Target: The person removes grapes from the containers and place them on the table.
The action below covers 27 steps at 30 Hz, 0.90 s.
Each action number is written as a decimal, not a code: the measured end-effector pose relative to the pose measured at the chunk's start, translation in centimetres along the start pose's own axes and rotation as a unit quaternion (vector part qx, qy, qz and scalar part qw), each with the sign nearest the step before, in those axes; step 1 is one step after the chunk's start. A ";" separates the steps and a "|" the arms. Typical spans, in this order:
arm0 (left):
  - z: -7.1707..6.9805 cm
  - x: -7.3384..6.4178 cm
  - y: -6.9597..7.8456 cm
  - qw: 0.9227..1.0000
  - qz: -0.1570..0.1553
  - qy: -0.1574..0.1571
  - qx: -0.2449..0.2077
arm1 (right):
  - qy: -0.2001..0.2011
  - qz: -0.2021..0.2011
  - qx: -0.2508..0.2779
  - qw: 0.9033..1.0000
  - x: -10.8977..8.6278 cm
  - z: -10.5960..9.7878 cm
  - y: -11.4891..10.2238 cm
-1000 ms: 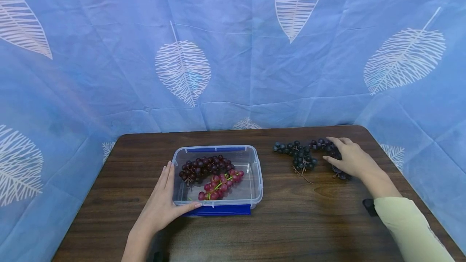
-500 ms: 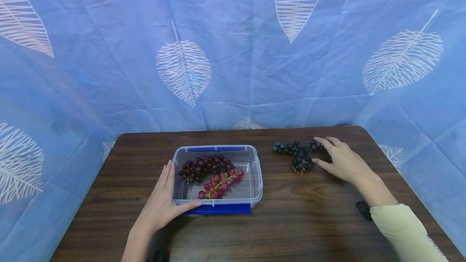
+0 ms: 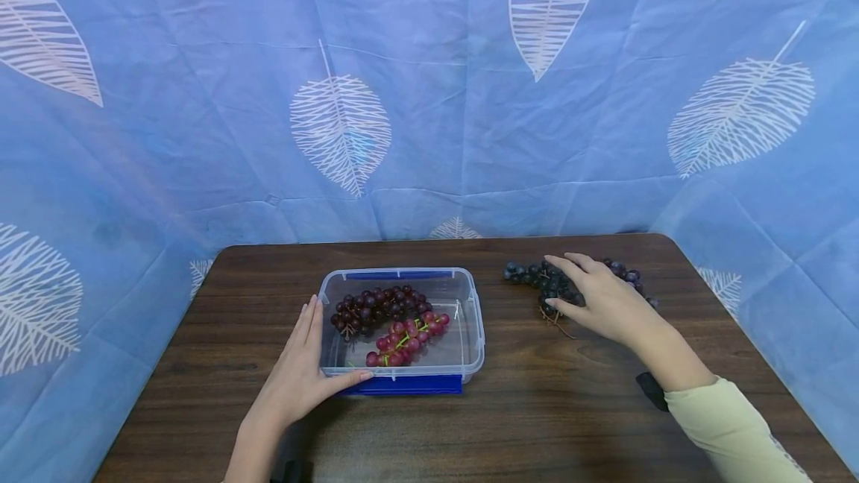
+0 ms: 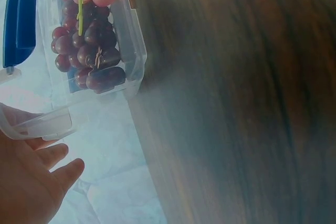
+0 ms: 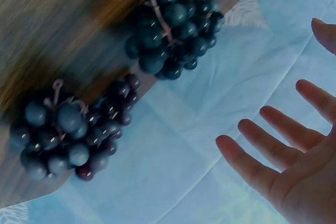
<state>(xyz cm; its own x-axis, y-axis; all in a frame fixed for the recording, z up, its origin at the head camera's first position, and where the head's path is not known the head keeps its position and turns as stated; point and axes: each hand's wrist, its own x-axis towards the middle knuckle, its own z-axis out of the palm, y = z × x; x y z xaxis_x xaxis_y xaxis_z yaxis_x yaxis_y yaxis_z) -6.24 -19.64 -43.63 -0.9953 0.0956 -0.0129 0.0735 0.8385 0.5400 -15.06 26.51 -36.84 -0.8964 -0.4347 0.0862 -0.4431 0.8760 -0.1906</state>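
My left hand rests on a clear plastic food container with blue clips, its straight fingers along the left side and thumb on the front rim. Inside lie a bunch of dark red grapes and a bunch of pinkish-red grapes on a green stem. On the right, my right hand hovers with spread fingers over a bunch of blackish-green grapes, partly covering it in the head view. Behind that hand lies a bunch of dark purple grapes. Nothing is between the right hand's fingers.
Both hands work over a dark wooden table. A blue cloth with white leaf prints hangs behind and beside it. A blue clip hangs down along the container's front.
My right hand has moved left, from the dark purple grapes to over the blackish-green bunch, uncovering part of the purple one. The left hand and container have stayed put.
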 end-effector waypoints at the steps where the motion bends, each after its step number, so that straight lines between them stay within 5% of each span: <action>1: 0.0 0.0 0.0 1.000 0.000 0.000 0.000 | 0.000 -0.005 0.000 1.000 0.1 0.1 -0.3; 27: -0.1 -0.1 0.2 1.000 -0.005 -0.004 -0.007 | 0.015 -0.132 0.014 0.991 2.3 2.4 -6.4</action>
<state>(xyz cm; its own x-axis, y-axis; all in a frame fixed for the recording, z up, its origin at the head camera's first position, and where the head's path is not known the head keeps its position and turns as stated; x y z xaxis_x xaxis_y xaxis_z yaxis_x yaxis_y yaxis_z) -6.18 -19.59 -43.42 -0.9954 0.0919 -0.0253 0.0629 0.8322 0.5509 -14.25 19.38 -37.75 -0.7498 -0.6407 0.1652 -0.6617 0.7268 -0.1841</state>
